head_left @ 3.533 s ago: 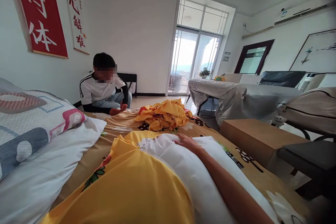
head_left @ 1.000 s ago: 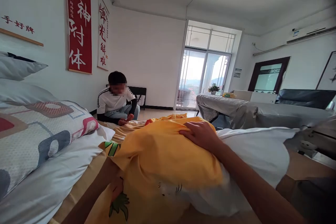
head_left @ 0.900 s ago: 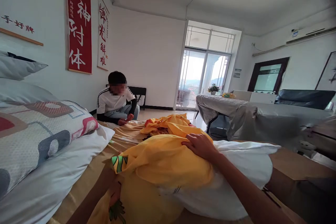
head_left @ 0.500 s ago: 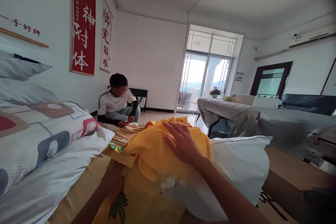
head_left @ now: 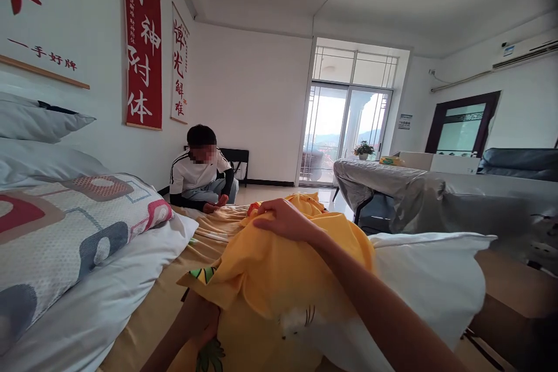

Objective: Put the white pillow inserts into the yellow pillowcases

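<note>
A yellow pillowcase [head_left: 261, 273] with printed pineapple leaves and a white cartoon figure lies bunched in front of me. Out from its right side comes a white pillow [head_left: 431, 279]; how far it reaches under the cloth is hidden. My right hand [head_left: 283, 220] rests on top of the bunched cloth, its fingers curled and closed over a fold. Low on the left, my left hand [head_left: 203, 309] is closed at the pillowcase's loose edge, with the fingers partly covered by the fabric.
Patterned pillow [head_left: 100, 209] and white pillows [head_left: 39, 157] are stacked at left on a tan bedsheet [head_left: 143, 308]. Beyond the bed a person [head_left: 200, 171] crouches, hands at the sheet. To the right stands a plastic-covered table [head_left: 405, 180], with a cardboard box [head_left: 508, 285] nearer me.
My right hand has slid a little left over the pillowcase, and its spread fingers have curled into the cloth. My left hand stays at the edge. The view has turned slightly left.
</note>
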A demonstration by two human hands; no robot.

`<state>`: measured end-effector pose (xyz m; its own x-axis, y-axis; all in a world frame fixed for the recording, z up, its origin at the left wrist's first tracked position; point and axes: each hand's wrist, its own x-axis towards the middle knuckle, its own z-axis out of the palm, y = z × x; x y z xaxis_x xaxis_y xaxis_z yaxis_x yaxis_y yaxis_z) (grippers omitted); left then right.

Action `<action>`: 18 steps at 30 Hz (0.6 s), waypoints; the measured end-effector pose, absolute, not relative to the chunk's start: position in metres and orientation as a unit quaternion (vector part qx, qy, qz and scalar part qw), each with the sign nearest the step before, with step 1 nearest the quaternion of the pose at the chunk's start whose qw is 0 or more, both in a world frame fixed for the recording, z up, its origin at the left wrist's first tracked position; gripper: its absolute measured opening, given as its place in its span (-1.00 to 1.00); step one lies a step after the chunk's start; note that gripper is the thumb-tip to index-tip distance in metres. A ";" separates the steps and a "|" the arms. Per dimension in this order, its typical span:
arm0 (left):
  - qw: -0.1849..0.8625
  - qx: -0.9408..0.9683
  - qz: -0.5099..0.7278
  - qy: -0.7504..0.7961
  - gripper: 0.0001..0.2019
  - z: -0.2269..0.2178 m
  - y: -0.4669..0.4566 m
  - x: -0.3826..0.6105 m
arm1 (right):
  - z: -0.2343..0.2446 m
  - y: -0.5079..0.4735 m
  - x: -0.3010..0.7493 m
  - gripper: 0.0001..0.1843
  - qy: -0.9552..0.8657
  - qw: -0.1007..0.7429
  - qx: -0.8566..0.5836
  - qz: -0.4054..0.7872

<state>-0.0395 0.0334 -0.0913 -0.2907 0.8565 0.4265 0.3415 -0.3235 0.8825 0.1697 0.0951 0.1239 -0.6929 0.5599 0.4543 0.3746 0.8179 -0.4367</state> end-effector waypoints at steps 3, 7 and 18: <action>0.223 0.568 0.582 0.539 -0.68 -0.089 0.022 -0.037 | 0.134 0.098 0.179 -0.80 -0.888 0.352 -0.232 0.182; 0.223 0.602 0.555 0.529 -0.72 -0.076 0.006 -0.052 | 0.123 0.121 0.190 -0.77 -0.827 0.466 -0.283 0.136; -0.318 0.671 0.486 0.461 -0.45 -0.066 -0.016 -0.014 | 0.106 0.110 0.180 -0.72 -0.860 0.401 -0.314 -0.028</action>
